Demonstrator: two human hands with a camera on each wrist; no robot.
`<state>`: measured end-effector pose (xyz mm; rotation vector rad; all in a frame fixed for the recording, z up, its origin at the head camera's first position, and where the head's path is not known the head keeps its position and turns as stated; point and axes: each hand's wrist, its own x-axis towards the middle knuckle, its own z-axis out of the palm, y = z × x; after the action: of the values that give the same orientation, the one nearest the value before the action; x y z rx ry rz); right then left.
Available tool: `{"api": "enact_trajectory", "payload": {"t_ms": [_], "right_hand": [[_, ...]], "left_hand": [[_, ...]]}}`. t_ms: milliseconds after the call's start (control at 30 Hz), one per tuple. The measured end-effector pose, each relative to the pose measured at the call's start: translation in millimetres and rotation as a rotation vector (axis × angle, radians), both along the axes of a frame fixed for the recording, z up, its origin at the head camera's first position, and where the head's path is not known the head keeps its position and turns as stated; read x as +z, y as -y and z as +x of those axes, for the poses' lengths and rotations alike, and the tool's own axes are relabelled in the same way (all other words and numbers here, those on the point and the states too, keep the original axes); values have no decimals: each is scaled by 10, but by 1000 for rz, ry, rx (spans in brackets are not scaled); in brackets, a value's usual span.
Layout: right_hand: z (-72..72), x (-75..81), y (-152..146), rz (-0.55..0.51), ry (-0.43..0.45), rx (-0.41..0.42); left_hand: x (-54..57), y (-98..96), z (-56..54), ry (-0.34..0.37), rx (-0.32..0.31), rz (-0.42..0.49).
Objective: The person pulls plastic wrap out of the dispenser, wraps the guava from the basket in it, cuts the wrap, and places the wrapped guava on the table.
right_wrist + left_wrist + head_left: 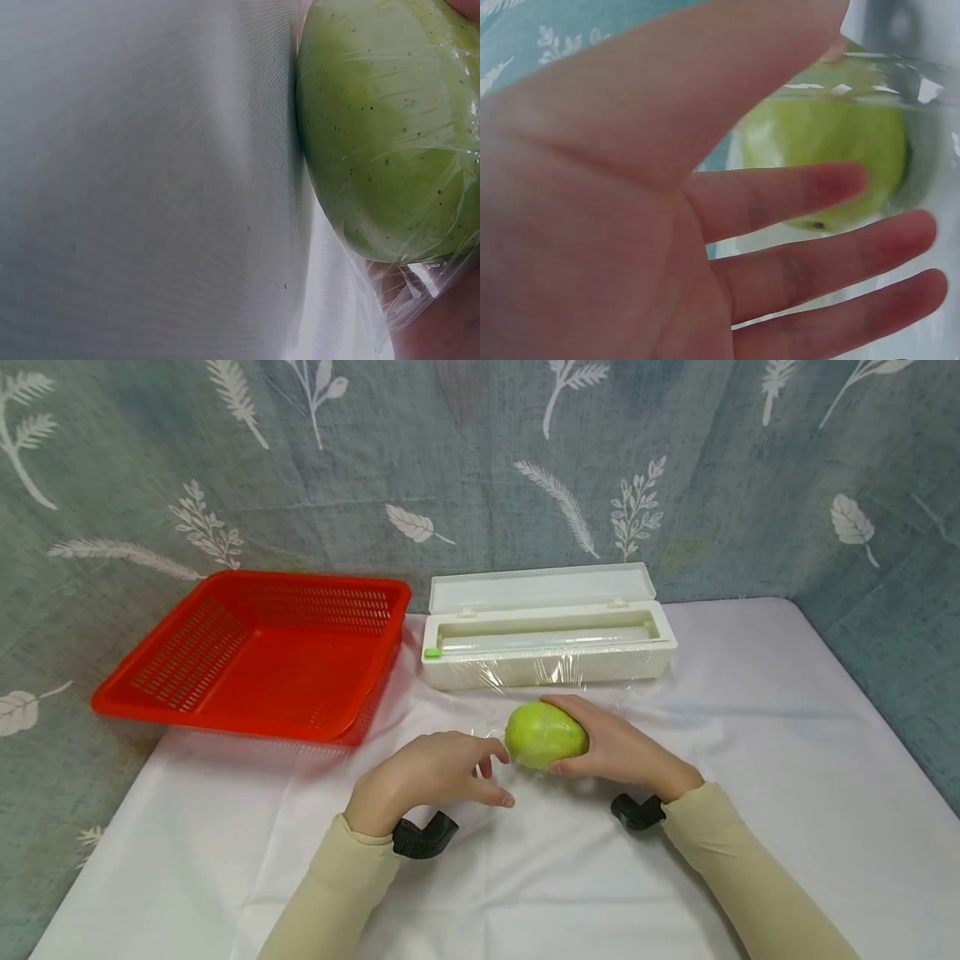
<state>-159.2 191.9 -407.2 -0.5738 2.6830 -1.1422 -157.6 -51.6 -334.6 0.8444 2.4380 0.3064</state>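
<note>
Cling-film dispenser [468,676]: no text or brand readable on lid or front wall
Red basket [292,668]: no legible marking
Green fruit [542,737]: specks under the film — no sticker or number readable
Curtain [465,468]: leaf prints — no characters
Black wrist pieces [424,838]: nothing legible at this size

The left hand [649,217] partly covers green fruit [832,135]
</note>
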Motion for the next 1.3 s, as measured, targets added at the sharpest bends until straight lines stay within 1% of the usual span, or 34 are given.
{"api": "enact_trajectory", "payload": {"t_ms": [167, 267, 400, 533, 733, 900, 1033, 1133, 1300], "right_hand": [[-4, 4, -7, -7, -2, 2], [-5, 4, -6, -12, 8, 3], [-14, 11, -1, -18, 15, -13], [-14, 5, 4, -20, 19, -14], [-13, -11, 7, -15, 29, -15], [-14, -19, 2, -21, 20, -12], [-12, -33, 2, -25, 10, 7], [-15, -30, -1, -22, -2, 4], [-15, -27, -6, -15, -4, -1]], "left_hand": [[-6, 69, 74, 1, 15, -3], [-15, 92, 102, -10, 18, -3], [-30, 98, 102, -35, 7, -9], [-49, 100, 107, -44, -10, -38], [-81, 99, 120, -54, -14, -80], [-66, 145, 95, -54, -18, -106], [-28, 223, 72, -47, -30, -80], [4, 270, 48, -43, -38, -30], [56, 319, 4, -90, -50, 65]]}}
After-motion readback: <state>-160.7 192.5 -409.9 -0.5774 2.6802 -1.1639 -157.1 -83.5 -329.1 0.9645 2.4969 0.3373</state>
